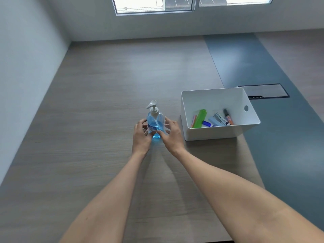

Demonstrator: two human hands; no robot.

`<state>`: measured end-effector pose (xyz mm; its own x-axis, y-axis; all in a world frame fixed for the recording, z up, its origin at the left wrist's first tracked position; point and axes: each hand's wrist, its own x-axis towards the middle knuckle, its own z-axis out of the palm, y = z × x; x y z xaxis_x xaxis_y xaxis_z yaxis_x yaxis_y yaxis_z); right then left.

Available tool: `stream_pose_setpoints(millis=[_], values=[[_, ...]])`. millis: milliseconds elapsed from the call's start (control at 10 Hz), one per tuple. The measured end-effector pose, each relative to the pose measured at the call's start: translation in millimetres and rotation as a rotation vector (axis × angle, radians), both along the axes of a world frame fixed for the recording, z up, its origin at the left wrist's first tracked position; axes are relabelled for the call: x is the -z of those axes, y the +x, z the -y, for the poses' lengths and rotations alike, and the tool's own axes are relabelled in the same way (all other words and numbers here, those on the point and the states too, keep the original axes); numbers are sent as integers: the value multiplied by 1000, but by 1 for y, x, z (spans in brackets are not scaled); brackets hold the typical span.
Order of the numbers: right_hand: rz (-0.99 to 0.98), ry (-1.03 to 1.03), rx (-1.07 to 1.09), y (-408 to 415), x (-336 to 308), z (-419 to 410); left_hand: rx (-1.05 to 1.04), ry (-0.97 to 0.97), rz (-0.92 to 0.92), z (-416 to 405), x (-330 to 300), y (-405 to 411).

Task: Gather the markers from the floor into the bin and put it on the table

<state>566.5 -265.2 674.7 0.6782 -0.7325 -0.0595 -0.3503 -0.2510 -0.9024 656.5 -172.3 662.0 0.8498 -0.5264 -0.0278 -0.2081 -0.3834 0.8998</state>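
A white plastic bin (210, 132) stands on the wooden table (98, 106), right of centre. In it lie several markers (221, 119), among them a green one (199, 118), a blue one and a black-and-orange one. Left of the bin stands a clear pump bottle (154, 118) of blue liquid. My left hand (141, 135) curls its fingers against the bottle's label side. My right hand (171, 133) sits on the other side with its fingers spread and its thumb at the bottle's base. Neither hand touches the bin.
A dark blue-grey strip (273, 130) runs down the table's right part, with a rectangular cable hatch (264, 91) just behind the bin. The table meets grey walls at the left and the back, under a window (175, 4).
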Motion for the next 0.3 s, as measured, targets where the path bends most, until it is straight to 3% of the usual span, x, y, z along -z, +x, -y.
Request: stream_pose_setpoints(millis=[300], values=[[-144, -18, -21, -32, -4, -9, -56, 253, 91, -10, -7, -43]])
